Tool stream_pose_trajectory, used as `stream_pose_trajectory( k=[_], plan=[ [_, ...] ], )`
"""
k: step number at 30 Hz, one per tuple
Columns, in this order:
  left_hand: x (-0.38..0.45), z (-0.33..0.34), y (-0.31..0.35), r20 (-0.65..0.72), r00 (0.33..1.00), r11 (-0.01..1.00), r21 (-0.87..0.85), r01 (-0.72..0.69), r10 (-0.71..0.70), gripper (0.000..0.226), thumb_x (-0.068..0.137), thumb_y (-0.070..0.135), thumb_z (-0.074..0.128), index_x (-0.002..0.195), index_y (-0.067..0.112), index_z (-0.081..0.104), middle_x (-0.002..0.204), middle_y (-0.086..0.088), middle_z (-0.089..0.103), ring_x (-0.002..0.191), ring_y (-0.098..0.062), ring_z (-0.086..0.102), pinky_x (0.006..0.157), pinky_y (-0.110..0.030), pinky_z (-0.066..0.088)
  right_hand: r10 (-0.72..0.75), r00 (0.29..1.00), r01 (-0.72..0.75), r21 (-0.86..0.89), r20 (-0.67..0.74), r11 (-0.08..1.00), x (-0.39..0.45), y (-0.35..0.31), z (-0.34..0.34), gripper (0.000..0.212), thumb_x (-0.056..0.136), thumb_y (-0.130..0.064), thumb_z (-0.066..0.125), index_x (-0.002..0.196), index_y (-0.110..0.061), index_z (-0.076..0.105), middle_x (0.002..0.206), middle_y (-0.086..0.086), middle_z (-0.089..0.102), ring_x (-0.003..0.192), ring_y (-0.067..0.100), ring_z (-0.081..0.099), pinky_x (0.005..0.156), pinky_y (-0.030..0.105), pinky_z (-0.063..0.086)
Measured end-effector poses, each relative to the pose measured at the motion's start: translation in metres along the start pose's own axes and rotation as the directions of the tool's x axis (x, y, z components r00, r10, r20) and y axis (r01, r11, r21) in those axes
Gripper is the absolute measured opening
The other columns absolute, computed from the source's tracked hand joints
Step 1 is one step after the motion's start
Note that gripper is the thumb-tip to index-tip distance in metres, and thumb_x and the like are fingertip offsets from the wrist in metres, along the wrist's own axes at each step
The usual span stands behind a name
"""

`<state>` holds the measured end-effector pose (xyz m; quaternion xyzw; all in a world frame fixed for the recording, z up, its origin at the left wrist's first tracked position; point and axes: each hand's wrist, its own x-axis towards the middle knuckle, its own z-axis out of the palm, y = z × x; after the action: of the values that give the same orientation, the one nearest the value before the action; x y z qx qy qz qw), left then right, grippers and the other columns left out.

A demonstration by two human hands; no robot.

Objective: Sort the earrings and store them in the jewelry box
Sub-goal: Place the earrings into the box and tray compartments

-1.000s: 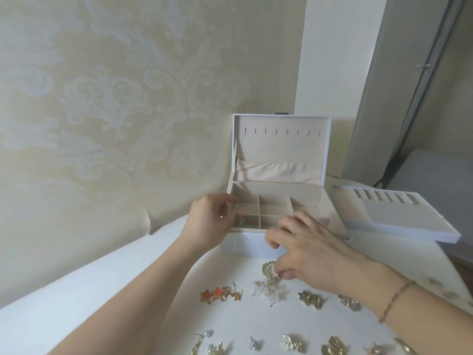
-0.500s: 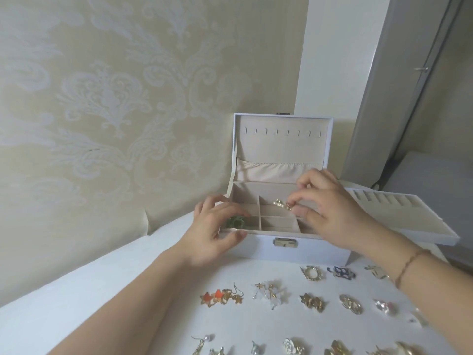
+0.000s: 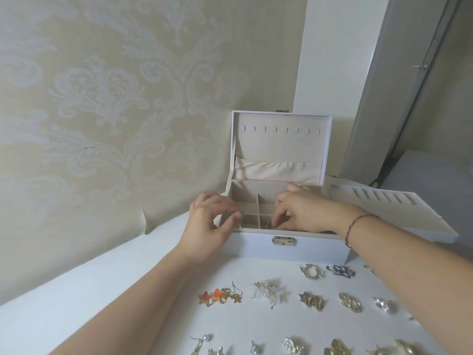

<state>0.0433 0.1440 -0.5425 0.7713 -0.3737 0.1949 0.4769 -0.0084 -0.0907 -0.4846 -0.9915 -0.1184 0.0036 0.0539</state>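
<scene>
Head view: gold earring half hidden under right-hand fingers.

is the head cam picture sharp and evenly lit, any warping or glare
Head view: soft, dim, even light with no glare; wide-angle warping bends the door frame; the jewelry box is fairly sharp, the earrings along the bottom edge blur and are cut off.

Damask wallpaper — grey door
</scene>
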Motion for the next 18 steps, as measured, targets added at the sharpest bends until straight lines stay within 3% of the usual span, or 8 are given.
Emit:
stream_pose_trajectory(
  k=[3, 5, 7, 9, 11, 14, 18],
  plan=[
    [0.001, 0.005, 0.001, -0.022, 0.991, 0.987, -0.097, 0.13, -0.132, 0.012, 0.087, 0.032, 0.068, 0.096, 0.041, 0.069, 0.105, 0.028, 0.064, 0.114, -0.003, 0.049, 0.095, -0.03, 0.043, -0.029, 0.973, 0.049, 0.079, -0.229, 0.996, -0.017, 0.001, -0.011, 0.005, 0.085, -0.037, 0.07, 0.087, -0.041, 0.071, 0.079, -0.015, 0.057, 0.089, 0.005, 0.042, 0.086, 0.031, 0.041],
    [0.002, 0.005, 0.003, -0.078, 0.982, 0.977, -0.143, 0.158, -0.17, 0.024, 0.088, 0.021, 0.072, 0.093, 0.044, 0.066, 0.1, 0.03, 0.065, 0.11, -0.005, 0.052, 0.091, -0.028, 0.044, -0.094, 0.878, 0.149, 0.081, -0.468, 0.986, -0.04, -0.001, -0.02, 0.007, 0.084, -0.027, 0.071, 0.083, -0.034, 0.072, 0.069, -0.012, 0.056, 0.08, 0.01, 0.048, 0.075, 0.031, 0.044],
    [0.003, 0.005, 0.007, -0.12, 0.976, 0.973, -0.167, 0.16, -0.181, 0.024, 0.087, 0.02, 0.074, 0.086, 0.043, 0.066, 0.092, 0.031, 0.065, 0.103, -0.011, 0.056, 0.086, -0.03, 0.044, -0.207, 0.811, 0.218, -0.046, -0.547, 0.975, -0.067, -0.002, -0.023, 0.005, 0.081, -0.025, 0.069, 0.08, -0.028, 0.073, 0.064, -0.014, 0.051, 0.07, 0.012, 0.046, 0.062, 0.031, 0.044],
    [-0.001, 0.004, 0.011, -0.111, 0.987, 0.986, -0.13, 0.1, -0.115, 0.015, 0.089, 0.029, 0.071, 0.077, 0.037, 0.066, 0.087, 0.03, 0.062, 0.096, -0.008, 0.055, 0.079, -0.03, 0.042, -0.337, 0.817, 0.257, -0.229, -0.468, 0.939, -0.092, -0.002, -0.02, 0.006, 0.082, -0.026, 0.068, 0.079, -0.03, 0.073, 0.062, -0.014, 0.049, 0.068, 0.011, 0.041, 0.054, 0.027, 0.037],
    [-0.007, 0.003, 0.013, -0.037, 0.999, 1.0, 0.002, -0.031, 0.031, 0.028, 0.093, 0.043, 0.058, 0.066, 0.036, 0.058, 0.08, 0.021, 0.058, 0.091, -0.006, 0.051, 0.085, -0.032, 0.038, -0.427, 0.846, 0.287, -0.402, -0.318, 0.869, -0.106, 0.002, -0.011, 0.007, 0.08, -0.028, 0.07, 0.077, -0.034, 0.07, 0.066, -0.014, 0.048, 0.07, 0.013, 0.038, 0.057, 0.025, 0.028],
    [-0.009, 0.002, 0.013, 0.096, 0.984, 0.981, 0.111, -0.16, 0.149, 0.034, 0.097, 0.046, 0.044, 0.063, 0.045, 0.041, 0.069, 0.016, 0.052, 0.092, -0.013, 0.051, 0.093, -0.037, 0.032, -0.439, 0.886, 0.311, -0.508, -0.151, 0.803, -0.11, 0.007, 0.004, 0.01, 0.075, -0.036, 0.076, 0.079, -0.039, 0.068, 0.08, -0.01, 0.043, 0.077, 0.016, 0.04, 0.064, 0.028, 0.028],
    [-0.009, 0.0, 0.008, 0.138, 0.971, 0.974, 0.09, -0.208, 0.195, 0.033, 0.099, 0.044, 0.044, 0.083, 0.026, 0.066, 0.087, 0.014, 0.064, 0.094, -0.016, 0.056, 0.09, -0.044, 0.04, -0.389, 0.918, 0.309, -0.481, -0.074, 0.82, -0.11, 0.007, 0.015, 0.01, 0.076, -0.049, 0.071, 0.084, -0.044, 0.07, 0.096, -0.01, 0.042, 0.088, 0.017, 0.042, 0.076, 0.031, 0.032]
  ],
)
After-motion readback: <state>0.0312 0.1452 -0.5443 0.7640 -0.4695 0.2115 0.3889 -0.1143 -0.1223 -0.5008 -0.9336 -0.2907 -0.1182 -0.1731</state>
